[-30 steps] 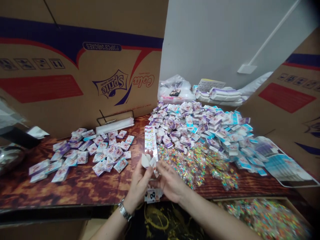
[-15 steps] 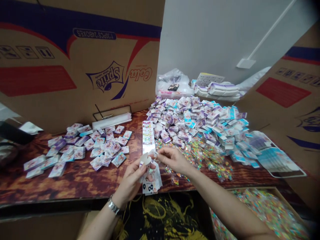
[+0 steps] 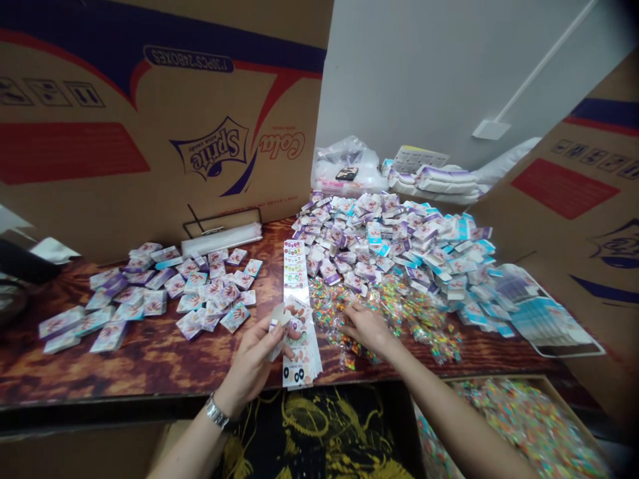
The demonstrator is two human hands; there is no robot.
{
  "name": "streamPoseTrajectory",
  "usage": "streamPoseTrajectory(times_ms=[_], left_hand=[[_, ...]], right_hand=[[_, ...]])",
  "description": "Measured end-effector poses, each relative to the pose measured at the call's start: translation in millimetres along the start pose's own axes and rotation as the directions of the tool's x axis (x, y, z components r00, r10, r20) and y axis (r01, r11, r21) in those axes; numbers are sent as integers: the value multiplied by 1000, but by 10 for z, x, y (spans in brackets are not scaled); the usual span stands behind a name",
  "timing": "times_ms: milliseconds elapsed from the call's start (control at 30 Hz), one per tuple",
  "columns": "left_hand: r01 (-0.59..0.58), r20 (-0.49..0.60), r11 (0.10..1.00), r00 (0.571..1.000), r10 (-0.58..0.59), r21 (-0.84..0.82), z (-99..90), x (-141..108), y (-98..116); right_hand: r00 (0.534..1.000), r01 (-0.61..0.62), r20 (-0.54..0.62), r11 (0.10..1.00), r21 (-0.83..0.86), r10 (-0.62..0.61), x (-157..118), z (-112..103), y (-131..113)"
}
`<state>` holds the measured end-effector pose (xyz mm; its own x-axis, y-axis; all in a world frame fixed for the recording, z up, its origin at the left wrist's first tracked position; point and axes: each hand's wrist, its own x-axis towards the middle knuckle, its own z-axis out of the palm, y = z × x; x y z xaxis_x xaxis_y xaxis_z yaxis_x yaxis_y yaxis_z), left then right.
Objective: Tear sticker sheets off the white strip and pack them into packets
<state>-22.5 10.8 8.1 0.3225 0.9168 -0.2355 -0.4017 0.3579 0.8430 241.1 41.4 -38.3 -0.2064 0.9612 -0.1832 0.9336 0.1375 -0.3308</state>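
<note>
And here we had the left hand (image 3: 252, 362) pinching a small white folded card (image 3: 277, 332) over the long printed strips (image 3: 299, 273) on the wood-grain table (image 3: 150, 372). The right hand (image 3: 367, 329), well apart, lay on the clear packets of colourful bits (image 3: 399, 319); we couldn't tell whether it gripped any.

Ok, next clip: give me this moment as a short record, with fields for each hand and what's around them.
left hand: holds a small white piece above printed strips
right hand: rests on small clear bags of colourful bits
left wrist: metal watch
table: wood-patterned, with a big pile of white boxes and a smaller pile
around: cardboard box flaps, tray of colourful bags
</note>
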Motion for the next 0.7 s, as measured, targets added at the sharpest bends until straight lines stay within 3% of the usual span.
streamPoseTrajectory(times_ms=[100,167,300,367,533,700], left_hand=[[13,-29,1000,999,-13,-12,-5,-5,-18],[29,-37,999,999,-30,-30,0,-9,-33],[31,-31,997,999,-34,-68,56,-11,-58],[18,-20,996,1000,-20,-86,92,-15,-67],[14,11,994,1000,-12,-109,127,-31,-88],[19,43,995,999,-15,-102,76,-42,-68]], right_hand=[[999,46,-23,996,76,-45,-4,-111,-83],[995,88,-64,963,256,-74,-5,-232,-191],[982,188,-152,674,714,-112,-14,-418,-538],[978,207,-181,628,750,-107,-17,-451,-718],[939,280,-332,750,600,-85,5,-376,-968],[985,165,-159,589,791,-62,67,-259,-940]])
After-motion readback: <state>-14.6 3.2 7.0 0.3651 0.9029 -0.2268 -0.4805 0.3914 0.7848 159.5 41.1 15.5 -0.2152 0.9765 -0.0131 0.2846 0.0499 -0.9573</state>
